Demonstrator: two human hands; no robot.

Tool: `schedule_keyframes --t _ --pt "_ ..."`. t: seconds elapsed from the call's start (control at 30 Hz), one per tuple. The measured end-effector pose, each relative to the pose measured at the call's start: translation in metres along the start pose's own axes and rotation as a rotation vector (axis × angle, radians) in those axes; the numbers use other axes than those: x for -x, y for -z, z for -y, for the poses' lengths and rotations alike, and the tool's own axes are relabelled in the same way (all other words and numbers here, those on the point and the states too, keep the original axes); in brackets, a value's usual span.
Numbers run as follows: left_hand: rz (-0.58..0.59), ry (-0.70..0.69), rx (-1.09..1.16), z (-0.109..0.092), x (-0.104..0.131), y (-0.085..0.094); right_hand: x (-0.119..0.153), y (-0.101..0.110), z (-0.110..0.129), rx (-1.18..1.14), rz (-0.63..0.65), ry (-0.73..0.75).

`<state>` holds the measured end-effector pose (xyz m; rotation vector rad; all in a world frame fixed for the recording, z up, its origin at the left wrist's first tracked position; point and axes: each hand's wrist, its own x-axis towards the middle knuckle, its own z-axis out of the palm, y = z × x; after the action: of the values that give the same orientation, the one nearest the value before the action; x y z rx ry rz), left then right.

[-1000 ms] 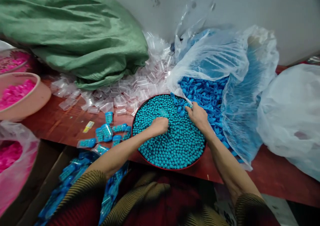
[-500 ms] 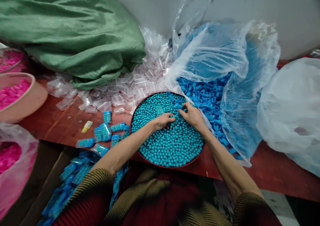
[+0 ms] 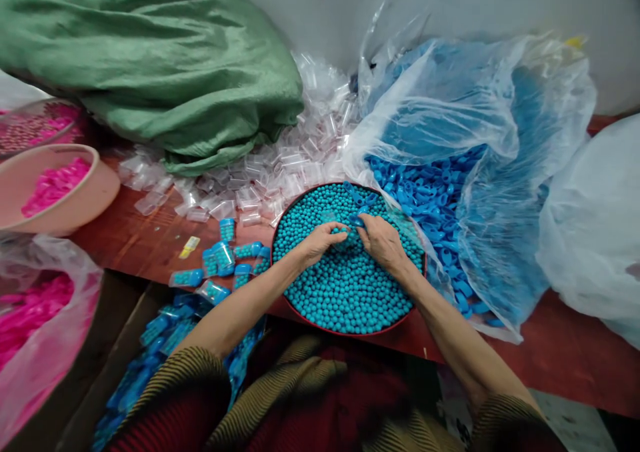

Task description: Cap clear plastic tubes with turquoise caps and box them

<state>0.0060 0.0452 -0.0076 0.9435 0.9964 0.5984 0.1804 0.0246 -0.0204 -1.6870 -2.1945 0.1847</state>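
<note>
A round red-rimmed tray point(image 3: 345, 333) is full of small turquoise beads point(image 3: 345, 299). Over its middle, my left hand point(image 3: 323, 242) is closed, thumb and fingers together; what lies between them is too small to make out. Just to its right, my right hand point(image 3: 384, 240) pinches a blue plastic cap point(image 3: 357, 220), close to the left fingertips. Several more blue caps point(image 3: 361, 199) rest on the beads at the tray's far side. Left of the tray lie clear containers filled with beads and closed with blue caps point(image 3: 219, 259).
Behind the tray spreads a heap of empty clear containers point(image 3: 290, 165) beside a green sack point(image 3: 200, 72). A plastic bag point(image 3: 450, 112) of blue caps opens at right. Pink pieces fill a basin point(image 3: 103, 189) at left. More filled containers point(image 3: 150, 352) lie below the table edge.
The view has shifted, so the scene sits farther right. My right fingers now hold the blue cap more plainly beside the left fingertips. Both hands stay over the tray.
</note>
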Motion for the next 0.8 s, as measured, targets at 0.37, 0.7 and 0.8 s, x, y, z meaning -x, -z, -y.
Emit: schedule_keyframes --t 0.37,0.7,0.8 --pt "-0.212 -0.198 -0.369 0.005 0.010 -0.003 0.016 0.001 0.016 -0.589 -0.049 -0.152" --pt "-0.152 -0.047 -0.105 0.012 0.019 0.003 0.014 0.000 0.008 -0.444 -0.169 -0.113" --pt "-0.131 -0.055 -0.081 0.013 0.019 0.004 0.017 -0.004 0.011 -0.403 -0.162 -0.063"
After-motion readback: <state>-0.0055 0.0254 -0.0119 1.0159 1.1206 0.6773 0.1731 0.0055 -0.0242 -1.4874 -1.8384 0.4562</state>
